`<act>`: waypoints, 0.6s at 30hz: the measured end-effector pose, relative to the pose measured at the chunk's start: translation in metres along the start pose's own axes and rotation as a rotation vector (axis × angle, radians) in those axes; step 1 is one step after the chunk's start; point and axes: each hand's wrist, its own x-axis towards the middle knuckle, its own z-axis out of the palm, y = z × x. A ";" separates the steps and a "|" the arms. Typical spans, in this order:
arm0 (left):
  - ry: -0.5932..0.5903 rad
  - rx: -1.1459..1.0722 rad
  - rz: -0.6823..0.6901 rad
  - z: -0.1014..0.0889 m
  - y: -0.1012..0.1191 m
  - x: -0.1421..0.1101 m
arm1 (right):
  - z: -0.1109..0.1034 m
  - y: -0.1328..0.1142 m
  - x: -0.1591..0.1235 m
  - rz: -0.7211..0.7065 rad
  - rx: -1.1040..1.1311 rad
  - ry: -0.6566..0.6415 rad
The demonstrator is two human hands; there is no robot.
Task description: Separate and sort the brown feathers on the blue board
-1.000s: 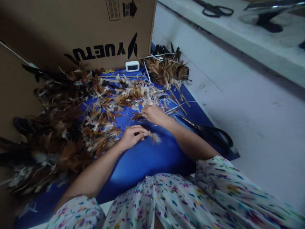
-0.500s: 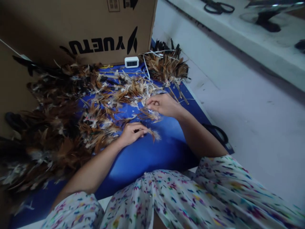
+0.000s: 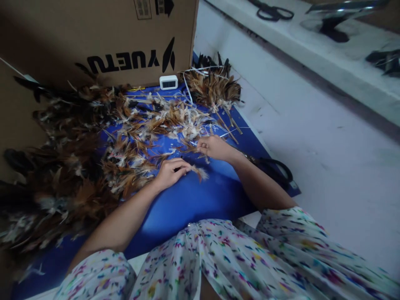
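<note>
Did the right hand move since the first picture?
Yes. Judged against the box, the right hand has moved to the right in the picture.

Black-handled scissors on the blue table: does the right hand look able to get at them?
Probably yes: the scissors' handle lies largely uncovered beside the right forearm, though the right hand would likely have to draw back.

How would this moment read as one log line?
left hand: pinching feather tuft | right hand: at brown feathers, grip unclear | scissors: beside right forearm
</note>
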 end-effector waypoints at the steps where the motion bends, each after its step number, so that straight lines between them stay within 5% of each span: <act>1: 0.005 0.007 0.003 0.000 0.000 0.000 | -0.001 0.002 0.000 0.004 0.046 0.020; 10: -0.049 0.068 0.149 0.002 -0.002 -0.001 | 0.001 0.005 0.002 0.023 0.507 0.101; 18: -0.123 0.159 0.277 0.003 -0.005 -0.004 | 0.008 -0.004 0.003 0.084 0.632 0.084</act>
